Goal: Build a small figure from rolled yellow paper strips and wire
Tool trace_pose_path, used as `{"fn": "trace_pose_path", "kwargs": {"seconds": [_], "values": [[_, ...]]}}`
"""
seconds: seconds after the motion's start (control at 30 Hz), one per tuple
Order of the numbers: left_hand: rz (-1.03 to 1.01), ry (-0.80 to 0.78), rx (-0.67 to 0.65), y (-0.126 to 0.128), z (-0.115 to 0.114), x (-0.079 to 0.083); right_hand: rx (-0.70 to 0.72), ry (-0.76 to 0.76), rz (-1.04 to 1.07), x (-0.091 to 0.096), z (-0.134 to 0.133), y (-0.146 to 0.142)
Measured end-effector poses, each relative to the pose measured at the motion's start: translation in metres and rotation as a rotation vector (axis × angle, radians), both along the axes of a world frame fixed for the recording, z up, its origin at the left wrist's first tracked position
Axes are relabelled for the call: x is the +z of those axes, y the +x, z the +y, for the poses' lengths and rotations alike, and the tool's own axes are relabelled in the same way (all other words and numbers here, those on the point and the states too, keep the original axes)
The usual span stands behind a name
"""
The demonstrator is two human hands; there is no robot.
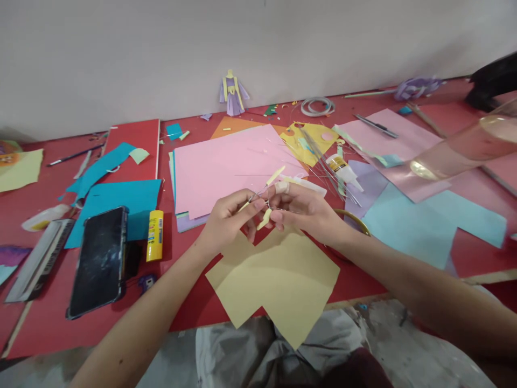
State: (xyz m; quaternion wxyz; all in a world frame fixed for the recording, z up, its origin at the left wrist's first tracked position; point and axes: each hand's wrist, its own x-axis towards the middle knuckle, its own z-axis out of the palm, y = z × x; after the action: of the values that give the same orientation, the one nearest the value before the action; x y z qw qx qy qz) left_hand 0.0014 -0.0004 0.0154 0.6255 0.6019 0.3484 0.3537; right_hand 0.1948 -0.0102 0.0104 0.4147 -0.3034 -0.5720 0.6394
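A small bent-wire piece with pale yellow paper strips [265,218] wrapped on its ends is held between my two hands, above the table. My left hand [230,213] pinches one side of it with thumb and fingers. On the other side my right hand [302,207] is closed on it, a whitish wrap round one finger. One yellow-tipped end [275,176] sticks up past the fingertips; the middle of the wire is partly hidden. Below my hands lies a cut pale yellow paper sheet [278,275], overhanging the table's front edge.
Pink sheets [226,167] lie behind my hands. A phone [99,258] and glue stick [155,235] are at left. Loose wires [319,156], a glue bottle [345,171] and a cutter knife [375,125] lie at right. A purple-and-yellow paper doll [233,97] leans on the wall.
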Motion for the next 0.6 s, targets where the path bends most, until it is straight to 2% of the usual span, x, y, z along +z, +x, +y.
{"fn": "trace_pose_path", "kwargs": {"seconds": [0.23, 0.6], "values": [[-0.072, -0.041, -0.009, -0.0012, 0.0021, -0.0030, -0.014, -0.017, 0.034, -0.0043, 0.0001, -0.0009], [-0.145, -0.107, -0.036, -0.0010, 0.0019, -0.0062, 0.050, -0.018, 0.074, -0.0034, 0.0012, 0.0010]]}}
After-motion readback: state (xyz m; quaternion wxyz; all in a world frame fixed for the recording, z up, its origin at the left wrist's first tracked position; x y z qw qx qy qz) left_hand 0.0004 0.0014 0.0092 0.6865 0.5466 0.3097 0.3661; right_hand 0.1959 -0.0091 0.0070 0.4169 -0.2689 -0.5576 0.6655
